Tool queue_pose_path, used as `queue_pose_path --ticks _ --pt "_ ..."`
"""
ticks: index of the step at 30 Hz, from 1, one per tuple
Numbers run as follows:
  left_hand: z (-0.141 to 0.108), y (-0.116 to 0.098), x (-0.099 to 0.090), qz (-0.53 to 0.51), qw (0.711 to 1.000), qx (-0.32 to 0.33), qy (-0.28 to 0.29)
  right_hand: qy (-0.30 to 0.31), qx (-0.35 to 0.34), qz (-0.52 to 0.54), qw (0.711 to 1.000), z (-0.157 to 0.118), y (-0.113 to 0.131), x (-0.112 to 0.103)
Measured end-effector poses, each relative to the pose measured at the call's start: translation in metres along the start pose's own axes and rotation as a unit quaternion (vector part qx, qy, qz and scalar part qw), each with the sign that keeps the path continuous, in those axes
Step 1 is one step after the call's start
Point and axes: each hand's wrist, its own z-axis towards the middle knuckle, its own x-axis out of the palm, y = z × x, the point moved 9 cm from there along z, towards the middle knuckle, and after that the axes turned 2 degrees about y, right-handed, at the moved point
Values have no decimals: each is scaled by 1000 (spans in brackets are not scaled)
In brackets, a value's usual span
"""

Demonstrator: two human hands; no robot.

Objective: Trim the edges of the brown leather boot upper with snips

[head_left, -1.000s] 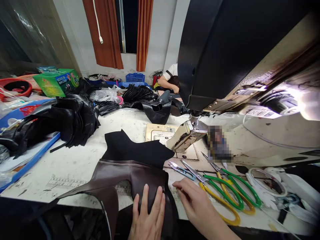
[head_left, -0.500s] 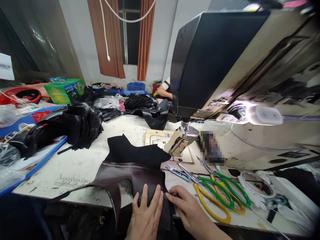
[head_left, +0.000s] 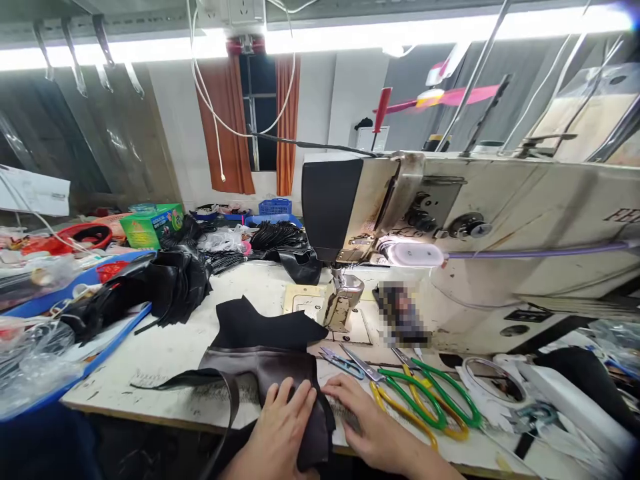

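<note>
Workshop room: strip light overhead, orange curtains (head_left: 227, 127) at a back window, cluttered white worktable (head_left: 165, 350) scuffed and marked. Big cream sewing machine (head_left: 480, 220) fills the right side, lamp on under its arm, presser foot (head_left: 341, 303) down over the plate. Pile of black leather pieces (head_left: 150, 290) on a blue tray at left, green box (head_left: 150, 227) behind it. Brown leather piece (head_left: 273, 373) with black fabric panel (head_left: 265, 323) lies at the table's near edge, long axis running from near edge away toward the machine, foot up and to the right of it.

Left hand (head_left: 283, 427) flat on the near end of the brown leather piece, fingers spread, pressing, not closed around anything. Right hand (head_left: 367, 423) just beside it at the piece's right edge, fingertips curled at the edge; whether it pinches the leather cannot be told. Right hand is nearer the scissors (head_left: 425, 413), green and yellow handled, and the small snips (head_left: 343, 362).

Both wrists cut off by the frame bottom. The piece's near end hangs off the table, partly hidden. A patch by the machine is blurred out.
</note>
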Motion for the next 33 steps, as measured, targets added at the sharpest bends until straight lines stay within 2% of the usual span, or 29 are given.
queue_pose_path --ticks 5,10,14,17,19,22,24,26,28,30,32,33 --pt "-10 -16 -35 18 999 42 3 46 -69 -27 996 8 11 -6" --pt "-15 -31 -79 37 994 84 -58 26 -115 -56 991 31 1 -1" --pt "-22 -29 -88 25 989 106 -98 6 -119 -86 989 54 -13 13" --pt "-27 -15 -88 15 986 93 -135 13 -122 -105 987 64 -16 19" --pt "-29 -1 -89 -3 988 74 -138 20 -127 -110 986 66 -10 19" --pt "-30 17 -101 5 991 35 -127 6 -114 -102 988 65 8 9" --pt "-33 22 -127 51 987 -9 -155 -25 -93 -93 991 64 26 -5" --pt "-43 16 -163 98 970 -51 -216 -66 -73 -79 992 63 50 -25" --pt "-58 -9 -201 128 942 -44 -306 -100 -73 -59 991 60 81 -46" --pt "-78 -40 -232 170 899 -31 -402 -122 -97 -23 988 54 116 -67" --pt "-94 -69 -250 208 862 -11 -462 -127 -128 111 977 45 143 -86" --pt "-96 -78 -255 206 858 -2 -470 -102 -117 206 966 42 150 -89"
